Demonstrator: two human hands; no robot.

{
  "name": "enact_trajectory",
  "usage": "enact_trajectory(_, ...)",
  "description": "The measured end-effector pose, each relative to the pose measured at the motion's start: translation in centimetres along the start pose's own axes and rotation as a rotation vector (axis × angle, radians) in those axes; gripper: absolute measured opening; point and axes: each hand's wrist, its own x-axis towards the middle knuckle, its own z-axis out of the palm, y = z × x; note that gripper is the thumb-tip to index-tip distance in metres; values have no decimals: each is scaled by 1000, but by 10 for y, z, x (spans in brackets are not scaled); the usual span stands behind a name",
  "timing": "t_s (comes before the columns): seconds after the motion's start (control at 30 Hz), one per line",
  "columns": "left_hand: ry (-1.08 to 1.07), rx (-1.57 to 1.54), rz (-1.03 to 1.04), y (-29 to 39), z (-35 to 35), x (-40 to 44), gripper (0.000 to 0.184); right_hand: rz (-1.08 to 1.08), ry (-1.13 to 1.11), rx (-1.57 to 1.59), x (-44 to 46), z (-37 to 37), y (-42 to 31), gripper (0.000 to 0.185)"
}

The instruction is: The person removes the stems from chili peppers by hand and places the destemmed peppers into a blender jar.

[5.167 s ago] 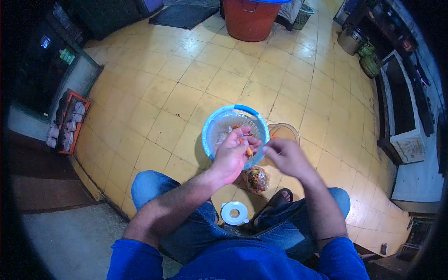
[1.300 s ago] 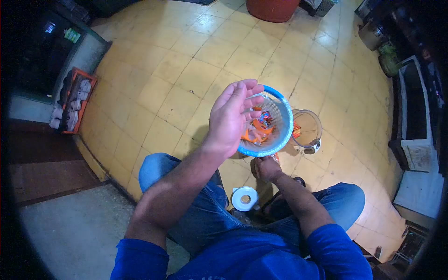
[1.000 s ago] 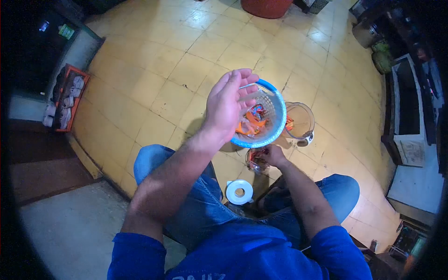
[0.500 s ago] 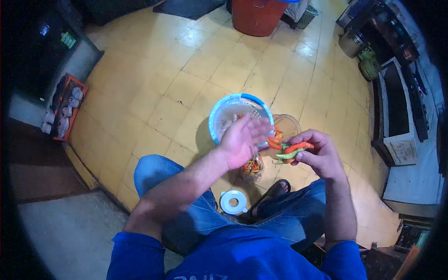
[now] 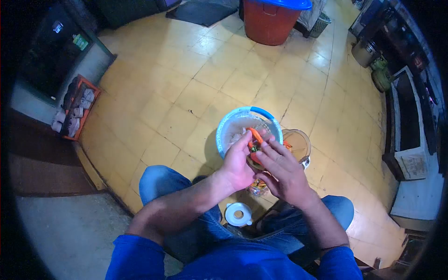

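Several red, orange and green chili peppers (image 5: 255, 135) lie in my left hand (image 5: 235, 165), its thumb and palm curled about them. Over them rests my right hand (image 5: 283, 173), fingers stretched out flat and partly covering the peppers. Both hands are above the near rim of a round basin (image 5: 221, 133) with a blue and white edge. Under my hands, a clear container of chili peppers (image 5: 258, 187) is partly hidden. To the right of the basin sits a transparent bowl (image 5: 308, 144) with orange peppers in it.
Between my knees is a white ring-shaped lid (image 5: 239, 214). A red tub (image 5: 270, 23) with a blue lid stands at the back. Shoes fill an orange rack (image 5: 86, 107) on the left. A green gas cylinder (image 5: 381, 77) and a cabinet (image 5: 410, 116) line the right side.
My right hand has moved left with the peppers and met my left hand. The peppers now lie in my left palm, which was empty before. The view has shifted slightly.
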Motion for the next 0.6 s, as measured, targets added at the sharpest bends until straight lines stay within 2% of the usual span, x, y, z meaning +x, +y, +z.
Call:
enact_trajectory(0.13, 86, -40, -89, -5, 4, -3, 38, 93, 35, 198, -1, -16, 16, 37)
enact_trajectory(0.2, -92, -72, -25, -11, -3, 5, 41, 267, 138, 442, -7, -19, 29, 31)
enact_trajectory(0.23, -121, -43, -49, -10, -5, 5, 40, 451, 192, 459, -6, -19, 28, 23)
enact_trajectory(0.27, -122, -43, -56, -12, -6, 5, 40, 456, 195, 455, -6, -18, 31, 23)
enact_trajectory(0.33, -69, 40, -74, -19, -7, 4, 42, 713, 26, 414, -9, -11, 43, 18)
enact_trajectory(0.37, 2, 60, -110, -27, -10, 5, 43, 754, 36, 483, -18, 3, 51, 19)
enact_trajectory(0.4, 0, 62, -116, -32, -11, 7, 43, 758, 41, 481, -18, 5, 50, 19)
enact_trajectory(0.5, -2, 86, -119, -39, -11, 4, 41, 745, -128, 351, -18, 10, 45, 22)
enact_trajectory(0.6, 46, 82, -153, -45, -21, 3, 36, 824, -129, 379, -28, 28, 46, 21)
